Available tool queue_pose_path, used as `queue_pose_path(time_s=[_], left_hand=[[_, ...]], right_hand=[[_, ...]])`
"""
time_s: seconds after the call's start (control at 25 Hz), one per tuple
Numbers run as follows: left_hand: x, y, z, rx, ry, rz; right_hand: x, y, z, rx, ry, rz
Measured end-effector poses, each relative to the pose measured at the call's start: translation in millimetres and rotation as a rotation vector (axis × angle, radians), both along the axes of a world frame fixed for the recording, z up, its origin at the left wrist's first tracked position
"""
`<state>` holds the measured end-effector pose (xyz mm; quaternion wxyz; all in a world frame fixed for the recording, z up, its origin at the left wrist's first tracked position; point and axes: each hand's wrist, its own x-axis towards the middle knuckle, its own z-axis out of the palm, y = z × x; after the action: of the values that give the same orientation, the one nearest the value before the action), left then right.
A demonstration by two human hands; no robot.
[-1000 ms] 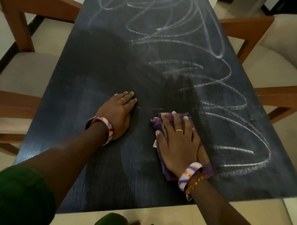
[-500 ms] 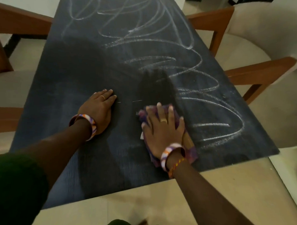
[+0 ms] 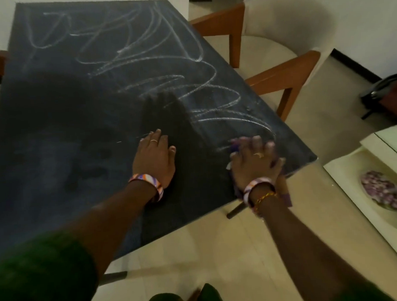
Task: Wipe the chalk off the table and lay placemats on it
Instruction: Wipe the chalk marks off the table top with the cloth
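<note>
Purple cloth (image 3: 284, 198) under right hand (image 3: 255, 163) has slid to table (image 3: 57, 132) corner.

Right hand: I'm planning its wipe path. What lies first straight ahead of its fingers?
Probably the chalk scribbles just beyond the right hand, which presses the purple cloth flat on the table.
</note>
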<state>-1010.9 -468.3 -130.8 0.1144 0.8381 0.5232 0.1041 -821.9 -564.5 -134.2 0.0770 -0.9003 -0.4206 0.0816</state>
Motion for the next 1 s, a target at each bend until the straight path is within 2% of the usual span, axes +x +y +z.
queue_pose_path(time_s=[0.12, 0.2, 0.28, 0.36, 0.4, 0.48, 0.6, 0.68, 0.76, 0.8, 0.88, 0.96, 1.0], left_hand=[[3.6, 12.0, -9.5, -0.027, 0.030, 0.076], [5.6, 12.7, -11.3, -0.031, 0.048, 0.082], [6.3, 11.5, -9.7, -0.022, 0.052, 0.080], [6.7, 11.5, -8.8, -0.025, 0.066, 0.074], [6.3, 11.6, -8.7, -0.026, 0.074, 0.078], [5.3, 9.6, -8.3, -0.026, 0.084, 0.087], [5.9, 9.4, -9.2, -0.022, 0.100, 0.088], [5.9, 9.5, -9.0, -0.032, 0.114, 0.087], [5.6, 9.5, -8.8, -0.034, 0.116, 0.087], [5.8, 9.5, -8.5, -0.033, 0.116, 0.087], [6.1, 9.8, -7.7, -0.035, 0.122, 0.083], [7.2, 10.1, -7.3, -0.037, 0.122, 0.082], [7.5, 9.5, -6.9, -0.043, 0.125, 0.083]], right_hand=[[-70.6, -31.0, -4.1, 0.030, -0.018, 0.322], [-35.0, -22.3, -1.8, 0.004, -0.030, 0.348], [33.3, -6.3, -4.6, 0.034, -0.071, 0.160], [97.6, 2.3, -0.7, 0.041, -0.027, -0.121], [110.7, 3.8, 1.5, 0.048, 0.009, -0.220], [92.7, 5.9, -0.2, 0.041, -0.003, -0.237], [-5.6, 3.6, -4.2, 0.075, -0.075, 0.089], [-59.8, -1.6, -3.7, 0.073, -0.001, 0.361], [-50.7, 6.9, 0.1, 0.041, -0.002, 0.487], [-25.8, 12.8, -0.1, 0.042, -0.040, 0.454], [41.8, 21.9, 0.8, 0.041, -0.080, 0.224], [92.8, 22.2, 7.5, 0.030, 0.000, -0.047], [97.5, 21.2, 8.6, 0.039, 0.023, -0.109]])
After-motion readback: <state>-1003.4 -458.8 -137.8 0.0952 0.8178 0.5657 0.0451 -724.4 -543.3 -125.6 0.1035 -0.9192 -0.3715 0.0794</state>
